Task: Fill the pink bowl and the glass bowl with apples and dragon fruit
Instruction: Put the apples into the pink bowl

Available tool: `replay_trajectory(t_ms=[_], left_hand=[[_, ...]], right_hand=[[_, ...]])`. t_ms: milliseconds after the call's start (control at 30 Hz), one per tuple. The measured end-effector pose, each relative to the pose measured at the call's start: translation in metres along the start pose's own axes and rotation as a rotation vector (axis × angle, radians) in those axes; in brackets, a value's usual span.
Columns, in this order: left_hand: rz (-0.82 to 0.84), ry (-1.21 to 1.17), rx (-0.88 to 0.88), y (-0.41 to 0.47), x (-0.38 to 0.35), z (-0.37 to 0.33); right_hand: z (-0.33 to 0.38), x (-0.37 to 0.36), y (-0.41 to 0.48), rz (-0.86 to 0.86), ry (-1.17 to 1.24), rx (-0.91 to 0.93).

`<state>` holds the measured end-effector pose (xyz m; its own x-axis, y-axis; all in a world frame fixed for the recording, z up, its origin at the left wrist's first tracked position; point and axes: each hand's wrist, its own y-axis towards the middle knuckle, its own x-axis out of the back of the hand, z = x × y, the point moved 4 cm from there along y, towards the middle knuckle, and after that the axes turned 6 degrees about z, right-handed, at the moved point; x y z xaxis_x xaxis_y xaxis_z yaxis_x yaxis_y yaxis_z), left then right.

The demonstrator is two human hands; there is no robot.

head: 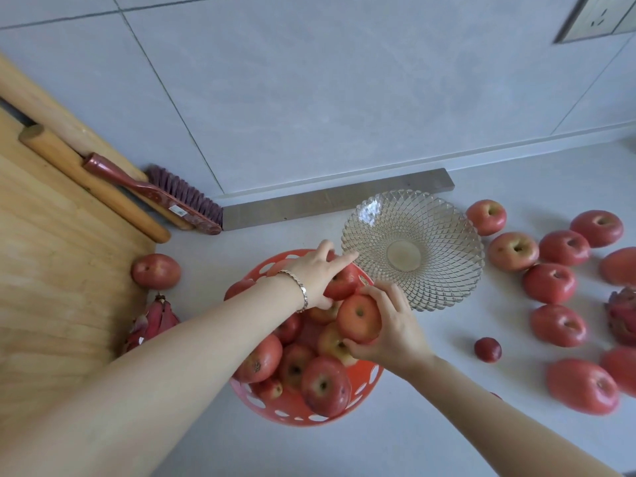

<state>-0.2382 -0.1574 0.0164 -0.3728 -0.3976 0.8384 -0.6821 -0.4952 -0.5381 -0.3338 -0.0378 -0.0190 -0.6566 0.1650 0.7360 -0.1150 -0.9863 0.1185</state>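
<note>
The pink bowl (296, 413), a perforated plastic basket, sits at centre and is heaped with several red apples. My left hand (318, 270) grips one apple (342, 282) at the far side of the heap. My right hand (389, 325) holds another apple (358, 318) on top of the pile. The glass bowl (444, 280), patterned and with nothing in it, stands just behind and right of the pink bowl. Several loose apples (512, 251) lie on the counter to the right. One dragon fruit (151, 323) lies left of the bowl, another (621, 315) at the right edge.
A wooden cutting board (58, 270) fills the left side, with a single apple (156, 271) at its corner. A rolling pin (93, 184) and a red brush (155, 192) lie behind it. A small dark plum (487, 349) sits on the counter. A metal strip (337, 199) runs along the wall.
</note>
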Motion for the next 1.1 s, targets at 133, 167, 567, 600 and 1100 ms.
replay_trajectory(t_ms=[133, 167, 567, 600, 1100], left_hand=[[-0.011, 0.172, -0.061, 0.006, -0.003, -0.013], [-0.012, 0.171, -0.074, 0.006, -0.004, -0.013], [-0.279, -0.198, -0.011, -0.027, -0.016, -0.015], [-0.292, -0.267, -0.023, -0.029, -0.018, -0.014], [-0.504, -0.628, 0.003, -0.116, -0.044, 0.022]], right_hand=[[0.001, 0.001, -0.006, 0.054, 0.013, 0.060], [0.002, 0.001, -0.007, 0.076, 0.007, 0.042], [0.011, 0.006, -0.009, 0.194, -0.193, -0.092], [0.011, 0.007, -0.010, 0.212, -0.181, -0.081], [0.050, 0.007, -0.001, 0.343, -0.362, -0.011]])
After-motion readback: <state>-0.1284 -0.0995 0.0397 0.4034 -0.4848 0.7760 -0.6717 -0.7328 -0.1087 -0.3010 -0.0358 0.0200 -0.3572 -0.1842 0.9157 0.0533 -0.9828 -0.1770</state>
